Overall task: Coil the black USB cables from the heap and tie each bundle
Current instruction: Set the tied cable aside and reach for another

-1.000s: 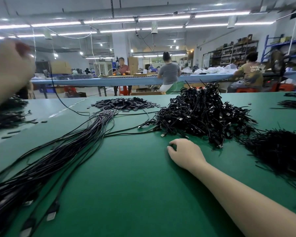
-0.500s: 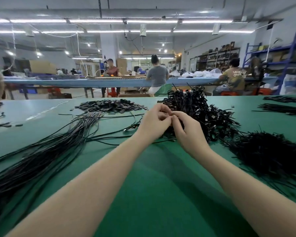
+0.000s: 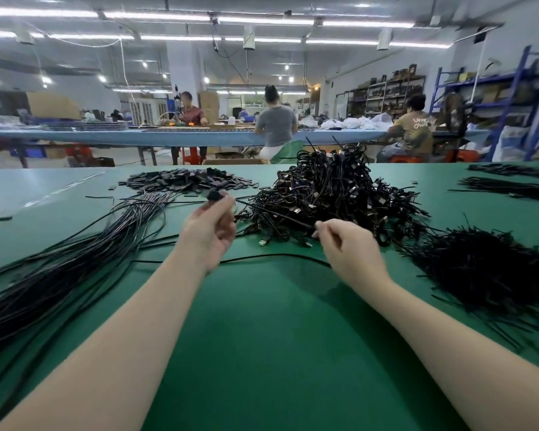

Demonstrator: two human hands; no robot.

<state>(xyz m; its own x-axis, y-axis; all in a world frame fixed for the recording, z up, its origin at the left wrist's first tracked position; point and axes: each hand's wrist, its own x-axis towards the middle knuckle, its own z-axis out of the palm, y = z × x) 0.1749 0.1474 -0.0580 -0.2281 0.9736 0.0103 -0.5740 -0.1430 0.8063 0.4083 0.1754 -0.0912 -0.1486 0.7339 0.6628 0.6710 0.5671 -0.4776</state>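
My left hand (image 3: 210, 227) is raised over the green table (image 3: 262, 353) and pinches the black end of a cable (image 3: 216, 195) at its fingertips. My right hand (image 3: 346, 241) pinches the same thin black cable further along, and the cable (image 3: 274, 213) stretches taut between the two hands. A slack loop of cable (image 3: 271, 256) lies on the table between my wrists. Behind my hands rises the heap of tied black cable bundles (image 3: 333, 188). Straight loose cables (image 3: 59, 269) fan out along the left.
A pile of thin black ties (image 3: 486, 269) lies at the right. Small black flat parts (image 3: 184, 180) are heaped at the back centre. More ties (image 3: 511, 188) lie far right. Three people sit at a blue bench (image 3: 168, 136) beyond the table.
My left hand came down from the far left to meet the right at the heap. Both hands have since drawn apart, stretching a cable between them.
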